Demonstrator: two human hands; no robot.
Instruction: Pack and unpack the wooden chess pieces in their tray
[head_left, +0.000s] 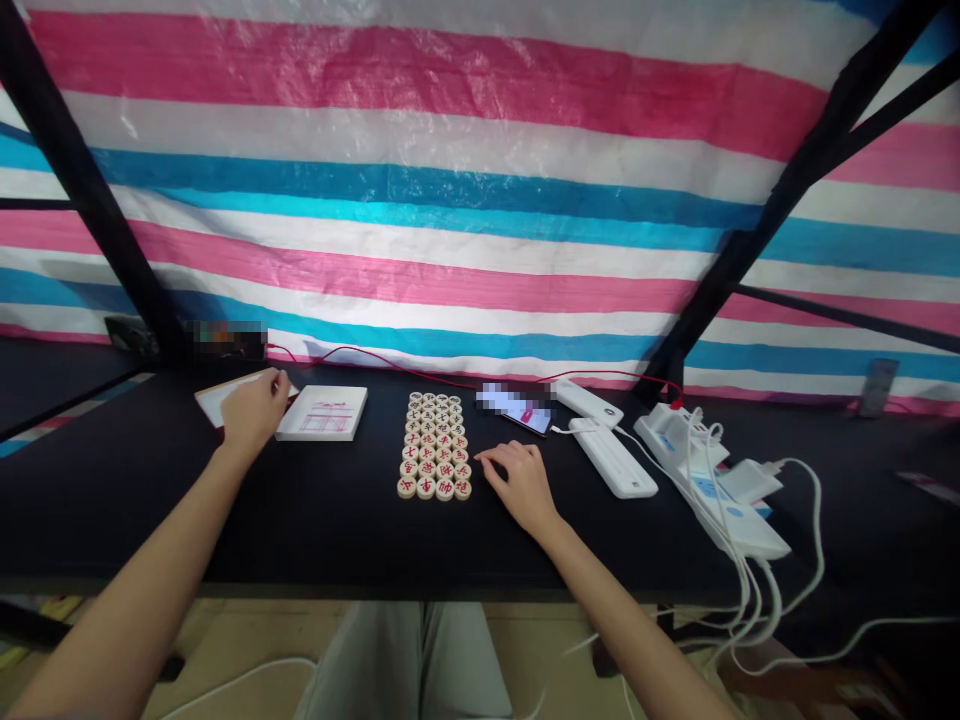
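Xiangqi pieces (426, 453), round and pale with red or black characters, lie in a tight block of rows on the black table. My right hand (521, 483) rests just right of the block, fingers loosely bent and apart, the index fingertip close to the pieces but holding none. Farther left, my left hand (253, 408) lies over a flat white item with a tan edge (215, 400). Its fingers are curled together, and whatever they grip is hidden. Beside that hand is a shallow white box (322, 413) with a red line drawing on top.
Behind the pieces lies a lit phone (517, 408). Two white power banks (611, 458) and a white power strip (712, 490) with tangled cables occupy the right. A red cable (390, 362) runs along the back. Black frame posts (720, 255) stand before a striped sheet (450, 230).
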